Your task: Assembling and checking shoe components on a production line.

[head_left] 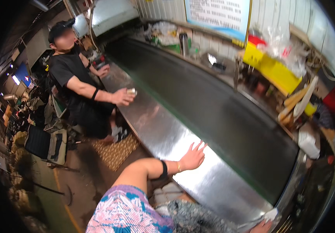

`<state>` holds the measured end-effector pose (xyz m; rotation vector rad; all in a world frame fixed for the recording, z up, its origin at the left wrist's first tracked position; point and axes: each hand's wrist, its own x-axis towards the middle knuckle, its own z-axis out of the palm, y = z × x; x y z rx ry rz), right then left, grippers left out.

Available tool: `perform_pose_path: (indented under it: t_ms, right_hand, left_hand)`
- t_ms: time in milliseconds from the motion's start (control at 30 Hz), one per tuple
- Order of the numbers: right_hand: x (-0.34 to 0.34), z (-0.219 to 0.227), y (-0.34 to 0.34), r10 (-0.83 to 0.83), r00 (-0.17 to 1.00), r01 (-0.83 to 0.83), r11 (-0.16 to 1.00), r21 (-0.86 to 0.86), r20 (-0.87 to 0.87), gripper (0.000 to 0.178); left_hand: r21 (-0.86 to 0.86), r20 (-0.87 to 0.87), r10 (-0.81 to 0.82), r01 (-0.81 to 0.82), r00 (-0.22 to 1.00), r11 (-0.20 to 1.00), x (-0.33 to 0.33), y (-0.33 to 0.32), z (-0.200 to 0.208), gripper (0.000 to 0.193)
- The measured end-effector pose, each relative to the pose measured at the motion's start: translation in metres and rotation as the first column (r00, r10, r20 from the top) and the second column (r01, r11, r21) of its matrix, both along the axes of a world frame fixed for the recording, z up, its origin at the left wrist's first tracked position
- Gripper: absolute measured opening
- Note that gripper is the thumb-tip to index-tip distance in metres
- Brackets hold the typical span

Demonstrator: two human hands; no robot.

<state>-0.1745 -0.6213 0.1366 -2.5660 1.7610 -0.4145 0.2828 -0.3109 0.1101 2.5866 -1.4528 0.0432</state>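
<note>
My left hand (192, 157) reaches over the shiny metal ledge (156, 130), its fingers spread and nothing in them. Its fingertips are at the edge beside the dark conveyor belt (218, 105). At the lower right, my right hand (262, 226) is partly cut off by the picture's edge. Its fingers are closed against a crumpled white piece (271, 214) at the ledge's near corner; whether it is cloth or paper, I cannot tell.
A co-worker (72, 73) in black stands farther up the ledge, holding a small metallic thing (131, 92). Beyond the belt are a steel flask (184, 44), a yellow box (270, 68) and wooden-handled tools (297, 99). A folding chair (47, 143) stands at left.
</note>
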Motion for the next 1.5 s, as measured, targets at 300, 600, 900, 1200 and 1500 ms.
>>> perform_pose_path:
  t_ms: [300, 600, 900, 1200, 1500]
  right_hand:
    - [-0.011, -0.029, -0.017, -0.012, 1.0, 0.012, 0.999, -0.035, -0.004, 0.049]
    - [-0.007, 0.01, 0.011, 0.024, 0.997, -0.026, 1.0, -0.018, -0.079, 0.058]
    - [-0.005, -0.003, -0.003, 0.013, 0.999, -0.014, 0.999, -0.039, -0.047, 0.061]
    - [-0.022, -0.009, -0.002, -0.064, 0.893, 0.078, 0.997, -0.013, 0.446, 0.055]
    - [-0.016, 0.041, 0.019, -0.258, 0.78, 0.155, 0.962, 0.224, 0.57, 0.055]
  left_hand:
    - [-0.062, -0.032, 0.022, -0.024, 0.999, 0.998, 0.004, -0.003, -0.007, 0.019]
    - [-0.09, 0.004, 0.03, -0.029, 1.0, 0.996, -0.003, 0.003, -0.002, 0.02]
    - [-0.102, 0.022, 0.041, -0.039, 0.999, 0.994, 0.002, -0.001, 0.002, 0.019]
    - [0.064, -0.005, 0.046, -0.045, 0.999, 0.997, -0.007, 0.0, 0.007, 0.026]
    - [-0.086, -0.002, -0.003, 0.003, 1.0, 0.996, 0.002, 0.003, 0.004, 0.022]
